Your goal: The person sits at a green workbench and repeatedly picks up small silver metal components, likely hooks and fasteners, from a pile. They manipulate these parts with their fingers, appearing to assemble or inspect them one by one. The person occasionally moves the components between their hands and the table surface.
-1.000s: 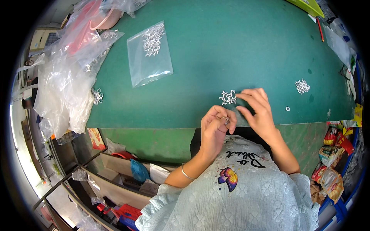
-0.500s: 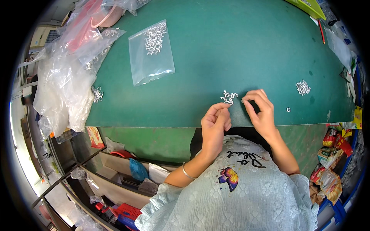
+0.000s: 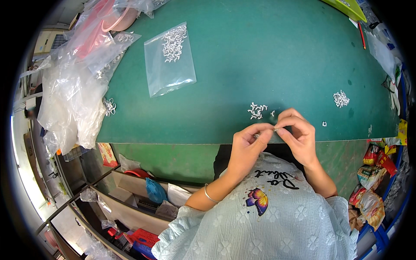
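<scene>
Small silvery metal clip (image 3: 274, 128) is pinched between the fingertips of left hand (image 3: 245, 146) and right hand (image 3: 299, 135) at the green mat's (image 3: 260, 65) near edge. Beyond it, a small loose pile (image 3: 256, 110) remains; the clear bag (image 3: 170, 58) holds many.

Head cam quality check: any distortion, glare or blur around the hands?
Head view: strong fisheye, table edge bows and corners go black; glare on the clear bag and plastic heap; left hand and right hand sharp, the pinched small part too tiny to resolve.

green table (image 3: 268, 56), clear bag (image 3: 170, 71), silvery-white clips (image 3: 257, 110)
</scene>
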Action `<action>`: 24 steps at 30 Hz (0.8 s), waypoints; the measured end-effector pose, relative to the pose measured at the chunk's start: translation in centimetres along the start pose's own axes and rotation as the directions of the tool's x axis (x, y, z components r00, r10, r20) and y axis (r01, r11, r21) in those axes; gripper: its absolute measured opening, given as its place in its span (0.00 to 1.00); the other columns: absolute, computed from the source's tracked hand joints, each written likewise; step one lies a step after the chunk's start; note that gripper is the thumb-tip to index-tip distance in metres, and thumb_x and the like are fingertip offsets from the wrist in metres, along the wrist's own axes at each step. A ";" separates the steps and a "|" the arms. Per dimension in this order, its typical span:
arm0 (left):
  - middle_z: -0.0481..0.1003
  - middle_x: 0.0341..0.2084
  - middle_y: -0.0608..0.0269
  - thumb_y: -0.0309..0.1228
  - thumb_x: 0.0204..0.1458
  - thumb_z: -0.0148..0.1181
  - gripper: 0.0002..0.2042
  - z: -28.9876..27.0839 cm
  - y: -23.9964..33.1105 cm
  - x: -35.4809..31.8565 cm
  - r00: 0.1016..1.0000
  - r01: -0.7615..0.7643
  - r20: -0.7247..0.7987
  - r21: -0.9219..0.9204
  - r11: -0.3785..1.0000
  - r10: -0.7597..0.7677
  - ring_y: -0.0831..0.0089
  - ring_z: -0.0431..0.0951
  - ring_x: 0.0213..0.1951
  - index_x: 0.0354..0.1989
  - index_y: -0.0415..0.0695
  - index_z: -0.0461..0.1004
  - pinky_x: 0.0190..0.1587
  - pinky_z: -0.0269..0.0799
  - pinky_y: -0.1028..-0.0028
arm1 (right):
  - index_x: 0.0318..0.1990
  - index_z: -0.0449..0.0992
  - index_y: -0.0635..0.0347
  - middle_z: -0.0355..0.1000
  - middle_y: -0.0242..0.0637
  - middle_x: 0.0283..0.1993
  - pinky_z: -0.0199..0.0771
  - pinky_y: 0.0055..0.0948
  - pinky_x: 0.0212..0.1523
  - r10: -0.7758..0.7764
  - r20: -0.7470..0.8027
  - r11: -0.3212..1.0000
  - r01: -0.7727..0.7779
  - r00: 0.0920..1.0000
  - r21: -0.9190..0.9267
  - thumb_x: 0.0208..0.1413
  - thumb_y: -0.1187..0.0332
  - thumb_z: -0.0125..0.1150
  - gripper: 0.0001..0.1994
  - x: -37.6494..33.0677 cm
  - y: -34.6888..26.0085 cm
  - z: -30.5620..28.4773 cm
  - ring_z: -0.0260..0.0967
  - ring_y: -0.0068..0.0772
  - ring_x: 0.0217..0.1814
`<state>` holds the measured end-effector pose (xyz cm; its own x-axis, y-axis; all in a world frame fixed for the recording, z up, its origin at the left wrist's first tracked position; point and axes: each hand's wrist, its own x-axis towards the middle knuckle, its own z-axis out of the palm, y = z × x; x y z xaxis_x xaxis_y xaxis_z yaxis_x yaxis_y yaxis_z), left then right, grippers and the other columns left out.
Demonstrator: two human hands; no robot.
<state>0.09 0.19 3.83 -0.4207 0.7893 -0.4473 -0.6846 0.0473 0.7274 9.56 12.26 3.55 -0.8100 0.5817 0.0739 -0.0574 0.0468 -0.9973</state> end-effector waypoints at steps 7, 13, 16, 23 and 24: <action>0.63 0.18 0.75 0.28 0.52 0.58 0.06 -1.1 -0.3 0.5 0.979 0.150 0.175 -0.301 0.942 -0.100 0.87 0.56 0.20 0.36 0.39 0.74 0.22 0.51 0.83 | 0.31 0.76 0.63 0.69 0.37 0.31 0.64 0.27 0.35 -0.187 0.095 0.944 0.206 0.978 -0.259 0.40 0.80 0.61 0.07 0.5 -0.7 -0.9 0.64 0.32 0.34; 0.64 0.20 0.75 0.24 0.51 0.58 0.03 -0.4 0.1 0.0 0.998 -0.060 0.029 -0.052 0.997 0.061 0.90 0.58 0.22 0.33 0.39 0.75 0.21 0.49 0.87 | 0.30 0.75 0.65 0.71 0.39 0.31 0.64 0.28 0.38 -0.159 0.033 0.966 0.162 0.987 -0.202 0.40 0.79 0.63 0.07 -0.1 -1.3 -0.4 0.65 0.34 0.35; 0.65 0.21 0.75 0.21 0.50 0.58 0.04 0.1 0.2 -0.1 0.981 -0.194 0.007 0.059 0.979 0.194 0.91 0.58 0.23 0.33 0.39 0.75 0.22 0.50 0.87 | 0.29 0.74 0.66 0.71 0.39 0.31 0.64 0.29 0.38 -0.172 0.038 0.960 0.176 0.984 -0.216 0.40 0.80 0.63 0.07 0.0 -1.5 -0.5 0.65 0.35 0.34; 0.68 0.25 0.68 0.16 0.46 0.58 0.05 0.4 0.5 -0.5 0.962 -0.271 0.016 0.143 0.952 0.271 0.84 0.62 0.27 0.33 0.35 0.74 0.28 0.56 0.84 | 0.28 0.74 0.65 0.71 0.39 0.30 0.64 0.29 0.37 -0.176 0.022 0.961 0.177 0.984 -0.211 0.40 0.80 0.62 0.05 0.1 -1.7 -0.5 0.66 0.35 0.34; 0.68 0.25 0.68 0.16 0.46 0.58 0.06 0.4 0.5 -0.5 0.959 -0.284 0.020 0.131 0.950 0.284 0.84 0.62 0.27 0.33 0.35 0.74 0.28 0.56 0.84 | 0.28 0.74 0.65 0.71 0.39 0.30 0.64 0.29 0.37 -0.181 0.026 0.960 0.183 0.983 -0.212 0.40 0.80 0.62 0.05 0.1 -1.8 -0.5 0.65 0.35 0.34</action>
<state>0.22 0.11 4.62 -0.5860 0.7821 -0.2119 -0.4531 -0.0994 0.8859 9.90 12.65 5.33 -0.8012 0.5423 0.2532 -0.0790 0.3235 -0.9429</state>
